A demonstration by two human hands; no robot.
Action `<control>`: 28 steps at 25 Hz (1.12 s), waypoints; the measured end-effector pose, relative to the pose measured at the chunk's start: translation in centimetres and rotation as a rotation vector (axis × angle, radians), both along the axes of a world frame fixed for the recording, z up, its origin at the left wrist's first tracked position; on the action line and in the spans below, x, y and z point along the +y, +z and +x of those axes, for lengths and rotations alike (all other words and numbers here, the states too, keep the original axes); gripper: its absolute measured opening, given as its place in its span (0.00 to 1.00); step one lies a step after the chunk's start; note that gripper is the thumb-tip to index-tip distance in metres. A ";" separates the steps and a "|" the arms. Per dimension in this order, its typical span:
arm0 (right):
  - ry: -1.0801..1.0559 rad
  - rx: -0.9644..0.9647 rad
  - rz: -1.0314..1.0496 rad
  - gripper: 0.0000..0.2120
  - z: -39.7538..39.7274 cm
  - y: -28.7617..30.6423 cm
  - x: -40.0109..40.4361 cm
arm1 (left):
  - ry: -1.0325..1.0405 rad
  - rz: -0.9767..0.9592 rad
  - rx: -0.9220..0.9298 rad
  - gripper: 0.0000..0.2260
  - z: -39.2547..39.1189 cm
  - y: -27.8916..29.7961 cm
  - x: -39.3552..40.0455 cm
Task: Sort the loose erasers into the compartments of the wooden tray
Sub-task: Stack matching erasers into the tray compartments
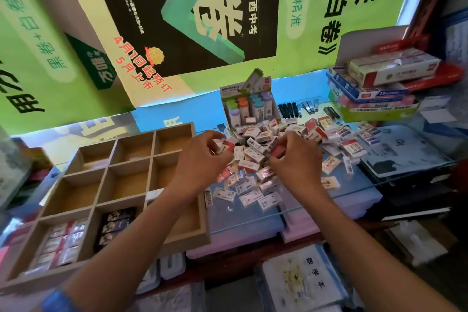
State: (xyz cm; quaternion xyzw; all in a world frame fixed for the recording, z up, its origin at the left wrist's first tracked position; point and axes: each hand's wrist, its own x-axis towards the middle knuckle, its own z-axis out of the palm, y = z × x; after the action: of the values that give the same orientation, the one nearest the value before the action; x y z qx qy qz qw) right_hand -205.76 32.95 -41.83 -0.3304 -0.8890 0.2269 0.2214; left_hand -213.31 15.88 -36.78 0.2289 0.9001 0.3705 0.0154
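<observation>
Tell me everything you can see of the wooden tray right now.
The wooden tray is light, unpainted wood, a flat three-by-three grid of compartments lying on the glass counter left of the eraser pile. The near-left compartment holds red-and-white erasers, the near-middle black ones; the back rows look empty. The left forearm crosses over its right column.

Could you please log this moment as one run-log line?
left hand: holds erasers | right hand: holds red eraser | wooden tray: partly filled

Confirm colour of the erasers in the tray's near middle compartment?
Black wrappers with small light prints, on the erasers in the wooden tray; head view.
</observation>
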 end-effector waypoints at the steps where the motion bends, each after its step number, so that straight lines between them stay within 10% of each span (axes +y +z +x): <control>1: -0.004 0.057 -0.048 0.14 0.0 -0.1 0.0 | 0.014 0.056 -0.050 0.16 0.1 0.0 -0.2; 6: 0.009 0.616 -0.683 0.08 2.1 1.8 -0.9 | 0.181 0.567 -0.680 0.08 1.4 0.3 0.2; 11: -0.230 0.917 -1.393 0.11 4.2 5.4 5.2 | 0.140 0.796 -0.907 0.08 2.6 0.6 1.7; 13: -0.229 0.630 -1.006 0.06 3.7 6.2 8.1 | 0.113 0.811 -0.921 0.10 3.1 0.5 2.5; 17: -0.138 -0.245 -0.069 0.26 0.6 5.7 12.2 | 0.087 0.815 -0.916 0.14 4.1 0.6 3.4; 21: -0.043 -0.445 0.031 0.30 -1.9 4.7 11.5 | 0.074 0.754 -0.878 0.17 4.0 0.2 2.9; 28: -0.020 -0.254 -0.122 0.17 -1.3 5.1 11.2 | 0.101 0.782 -0.896 0.14 3.7 0.1 2.1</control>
State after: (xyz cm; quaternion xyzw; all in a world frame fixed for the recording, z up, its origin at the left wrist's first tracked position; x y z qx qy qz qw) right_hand -207.04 44.11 -36.71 -0.3780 -0.8911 0.2348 0.0891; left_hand -209.62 17.97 -36.72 -0.0042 0.6124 0.7353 0.2904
